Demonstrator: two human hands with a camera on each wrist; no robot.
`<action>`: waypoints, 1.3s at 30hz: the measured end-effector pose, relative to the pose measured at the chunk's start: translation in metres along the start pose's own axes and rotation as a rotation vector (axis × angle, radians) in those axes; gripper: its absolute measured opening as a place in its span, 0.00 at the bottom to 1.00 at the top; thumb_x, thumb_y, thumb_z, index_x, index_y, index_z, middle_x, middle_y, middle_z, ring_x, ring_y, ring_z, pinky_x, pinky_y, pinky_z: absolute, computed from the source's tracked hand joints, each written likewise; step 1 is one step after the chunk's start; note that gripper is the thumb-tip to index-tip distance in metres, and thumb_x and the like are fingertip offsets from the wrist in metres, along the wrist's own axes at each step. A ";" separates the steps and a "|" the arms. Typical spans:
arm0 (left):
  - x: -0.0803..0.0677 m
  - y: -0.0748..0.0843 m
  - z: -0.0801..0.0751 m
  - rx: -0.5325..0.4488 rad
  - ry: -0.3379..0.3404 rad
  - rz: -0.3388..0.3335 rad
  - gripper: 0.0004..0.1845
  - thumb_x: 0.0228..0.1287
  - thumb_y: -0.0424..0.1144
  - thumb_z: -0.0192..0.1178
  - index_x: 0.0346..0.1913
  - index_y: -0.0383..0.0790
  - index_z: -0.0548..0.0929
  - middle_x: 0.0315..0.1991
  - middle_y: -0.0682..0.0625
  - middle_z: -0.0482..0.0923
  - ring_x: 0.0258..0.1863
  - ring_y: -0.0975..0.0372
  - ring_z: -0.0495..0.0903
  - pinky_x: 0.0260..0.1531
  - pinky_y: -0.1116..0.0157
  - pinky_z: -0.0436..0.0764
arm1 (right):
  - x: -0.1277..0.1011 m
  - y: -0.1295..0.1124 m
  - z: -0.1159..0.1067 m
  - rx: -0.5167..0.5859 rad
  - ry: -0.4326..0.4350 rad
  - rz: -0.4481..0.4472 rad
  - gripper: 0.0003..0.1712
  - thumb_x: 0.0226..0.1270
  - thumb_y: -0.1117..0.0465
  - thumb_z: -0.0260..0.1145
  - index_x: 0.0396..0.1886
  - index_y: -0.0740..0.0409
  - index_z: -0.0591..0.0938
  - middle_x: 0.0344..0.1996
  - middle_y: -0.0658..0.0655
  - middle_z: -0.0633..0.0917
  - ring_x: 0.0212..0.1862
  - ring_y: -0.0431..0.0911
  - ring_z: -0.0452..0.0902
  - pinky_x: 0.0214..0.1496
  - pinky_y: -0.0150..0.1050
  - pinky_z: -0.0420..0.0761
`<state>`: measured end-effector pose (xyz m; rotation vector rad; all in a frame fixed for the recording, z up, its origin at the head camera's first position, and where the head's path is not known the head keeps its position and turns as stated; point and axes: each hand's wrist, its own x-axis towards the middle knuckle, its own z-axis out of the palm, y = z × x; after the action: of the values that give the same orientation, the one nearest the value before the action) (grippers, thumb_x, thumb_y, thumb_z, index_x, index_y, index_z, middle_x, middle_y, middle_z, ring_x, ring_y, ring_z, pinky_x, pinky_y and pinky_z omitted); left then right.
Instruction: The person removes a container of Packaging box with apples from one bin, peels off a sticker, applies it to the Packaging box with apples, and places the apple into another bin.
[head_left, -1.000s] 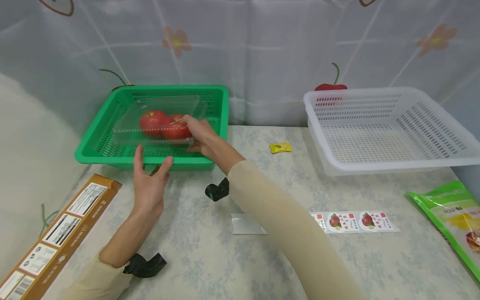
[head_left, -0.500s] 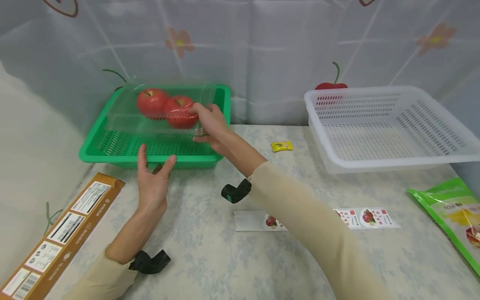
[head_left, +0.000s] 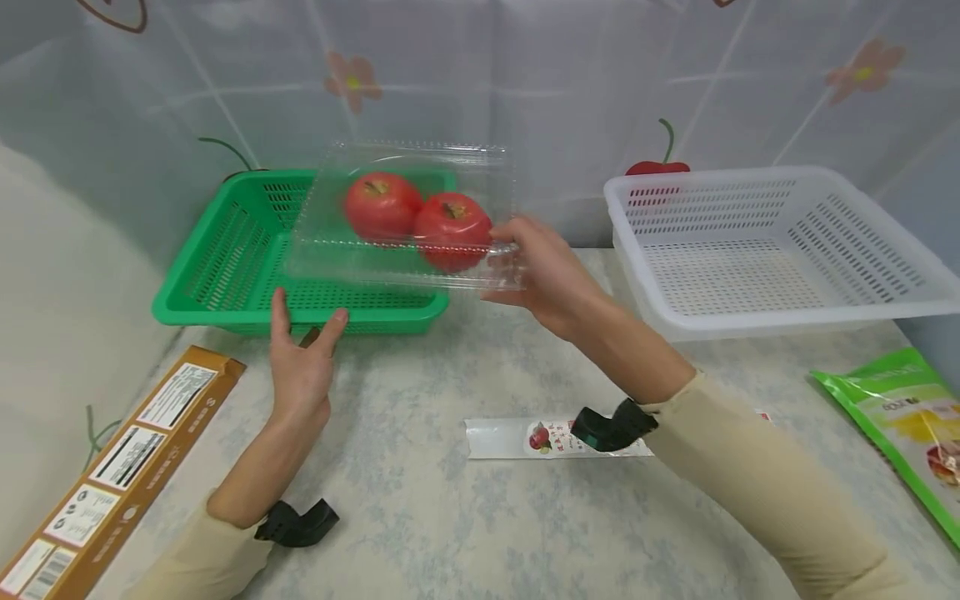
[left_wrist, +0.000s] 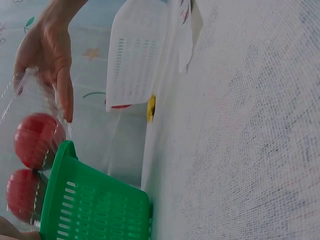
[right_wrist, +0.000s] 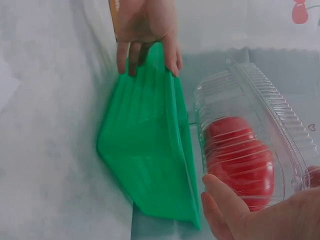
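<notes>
A clear plastic clamshell box (head_left: pixel 405 250) with two red apples (head_left: pixel 416 217) inside hangs in the air above the right front corner of the green basket (head_left: pixel 225 275). My right hand (head_left: pixel 504 267) grips the box's right end, thumb on top and fingers underneath. The right wrist view shows the box (right_wrist: pixel 250 145) close up, with my right hand's fingers (right_wrist: pixel 225 210) round its end. My left hand (head_left: pixel 307 321) lies open on the table, its fingertips against the green basket's front wall; the right wrist view shows this left hand (right_wrist: pixel 145 30) at the basket (right_wrist: pixel 145 155).
A white basket (head_left: pixel 750 250) stands at the back right. A strip of apple stickers (head_left: pixel 555 439) lies mid-table, a green bag (head_left: pixel 907 425) at the right edge, a long brown carton (head_left: pixel 112 475) at the front left. A yellow sweet (left_wrist: pixel 151 108) lies between the baskets.
My right hand has lifted the clamshell with the apples out of the green basket and carried it up and to the right. The left hand has stayed at the basket's front.
</notes>
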<state>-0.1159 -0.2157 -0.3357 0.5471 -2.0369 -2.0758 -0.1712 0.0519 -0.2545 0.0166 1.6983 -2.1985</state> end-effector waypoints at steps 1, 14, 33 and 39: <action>0.000 0.000 0.000 0.002 0.001 0.002 0.48 0.68 0.45 0.63 0.77 0.71 0.41 0.78 0.64 0.28 0.74 0.52 0.51 0.70 0.56 0.59 | -0.006 0.000 -0.006 -0.006 -0.005 0.000 0.35 0.74 0.56 0.53 0.76 0.54 0.54 0.60 0.60 0.69 0.59 0.56 0.68 0.55 0.50 0.80; 0.000 0.001 0.000 -0.004 0.008 0.003 0.47 0.69 0.43 0.62 0.77 0.72 0.41 0.78 0.63 0.28 0.74 0.51 0.52 0.68 0.58 0.62 | -0.077 -0.002 -0.076 -0.061 -0.054 0.048 0.38 0.77 0.53 0.49 0.80 0.48 0.45 0.68 0.60 0.64 0.61 0.56 0.74 0.59 0.48 0.77; -0.001 0.000 -0.001 -0.030 -0.019 0.017 0.47 0.69 0.42 0.61 0.77 0.72 0.41 0.78 0.62 0.27 0.73 0.51 0.55 0.69 0.56 0.62 | -0.109 0.053 -0.149 -0.170 -0.060 0.154 0.40 0.78 0.53 0.51 0.79 0.49 0.41 0.69 0.65 0.59 0.61 0.63 0.63 0.29 0.42 0.82; 0.000 -0.002 0.000 -0.029 -0.023 0.020 0.47 0.69 0.42 0.61 0.77 0.71 0.41 0.78 0.62 0.27 0.73 0.51 0.55 0.69 0.55 0.62 | -0.103 0.062 -0.139 -0.142 -0.040 0.162 0.44 0.77 0.53 0.54 0.80 0.48 0.39 0.72 0.65 0.55 0.66 0.65 0.59 0.38 0.38 0.82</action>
<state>-0.1160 -0.2155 -0.3374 0.4977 -2.0127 -2.1068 -0.0864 0.1975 -0.3274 0.0705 1.7616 -1.9456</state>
